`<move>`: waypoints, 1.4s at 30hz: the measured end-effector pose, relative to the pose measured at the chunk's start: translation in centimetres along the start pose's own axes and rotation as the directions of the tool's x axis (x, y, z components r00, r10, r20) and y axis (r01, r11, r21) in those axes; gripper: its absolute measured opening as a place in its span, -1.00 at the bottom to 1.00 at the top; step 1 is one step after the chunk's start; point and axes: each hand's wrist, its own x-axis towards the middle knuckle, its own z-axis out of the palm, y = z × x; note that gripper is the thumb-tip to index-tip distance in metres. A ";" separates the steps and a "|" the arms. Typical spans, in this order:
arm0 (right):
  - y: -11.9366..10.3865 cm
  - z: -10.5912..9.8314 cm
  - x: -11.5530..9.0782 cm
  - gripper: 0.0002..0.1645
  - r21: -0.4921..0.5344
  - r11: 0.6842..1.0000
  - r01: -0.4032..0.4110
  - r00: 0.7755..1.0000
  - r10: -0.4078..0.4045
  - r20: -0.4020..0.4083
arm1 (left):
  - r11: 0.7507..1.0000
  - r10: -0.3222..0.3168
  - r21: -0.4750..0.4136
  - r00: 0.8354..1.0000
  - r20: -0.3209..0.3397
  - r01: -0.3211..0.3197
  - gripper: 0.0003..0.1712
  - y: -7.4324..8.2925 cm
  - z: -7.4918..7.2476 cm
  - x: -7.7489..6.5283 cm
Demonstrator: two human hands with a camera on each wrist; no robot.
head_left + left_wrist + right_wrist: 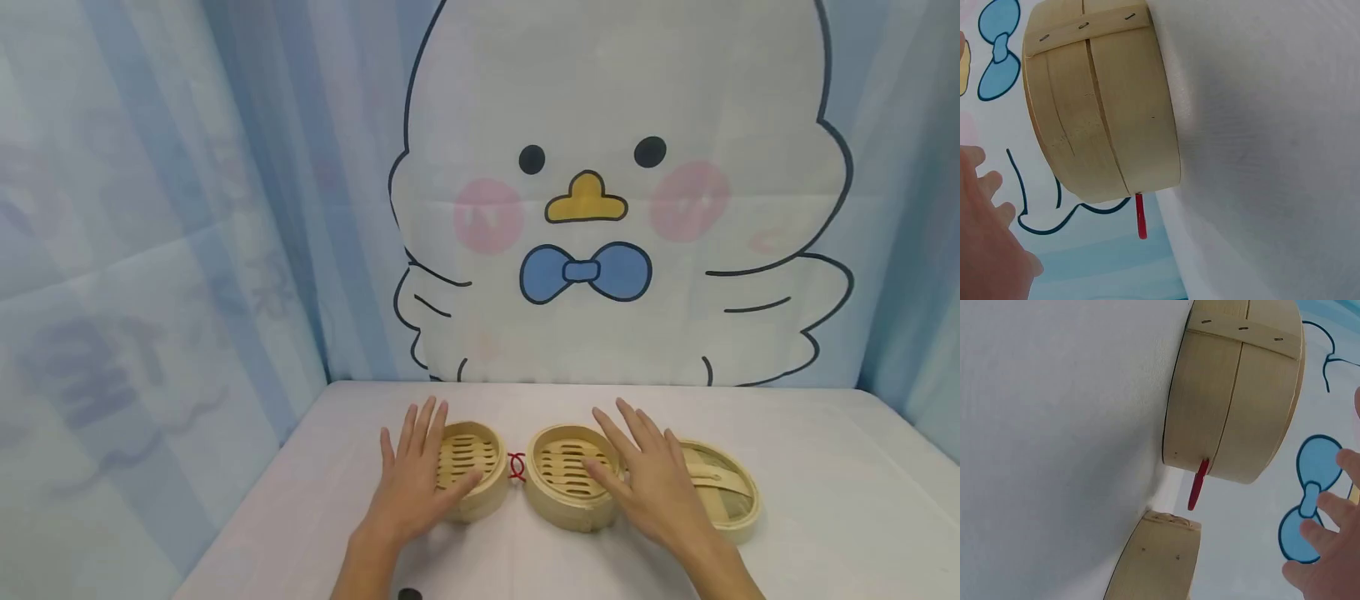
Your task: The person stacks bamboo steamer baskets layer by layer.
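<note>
Two small round bamboo steamer baskets with slatted bases stand on the white tabletop. My left hand hovers over the left steamer basket, fingers spread, palm down, covering its left part. Over the right edge of the right steamer basket is my right hand, its fingers also spread. Neither hand grips anything; whether the fingertips touch the rims is unclear. A red cord loop lies between the baskets. To the right, partly behind my right hand, sits a bamboo lid with a strap across its top.
White cloth covers the table. Behind it hangs a curtain printed with a white bird wearing a blue bow tie, and more curtain encloses the left side. A small dark spot shows at the near edge.
</note>
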 end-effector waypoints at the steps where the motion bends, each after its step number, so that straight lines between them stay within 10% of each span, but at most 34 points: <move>1: 0.0 0.0 0.0 -0.22 0.000 1.000 0.010 1.000 -0.010 -0.010 | 1.000 0.005 0.001 1.000 -0.014 -0.004 0.14 0.0 0.0 0.0; 13: -0.2 0.3 0.3 -0.29 0.043 0.997 0.063 0.998 -0.063 -0.012 | 0.999 -0.005 -0.055 0.997 -0.071 0.001 0.17 0.1 -0.3 0.1; 42: 0.4 -0.2 -0.2 -0.37 0.309 0.951 0.002 0.971 -0.076 0.227 | 0.936 -0.226 -0.257 0.970 0.088 0.241 0.24 -0.5 0.0 -0.1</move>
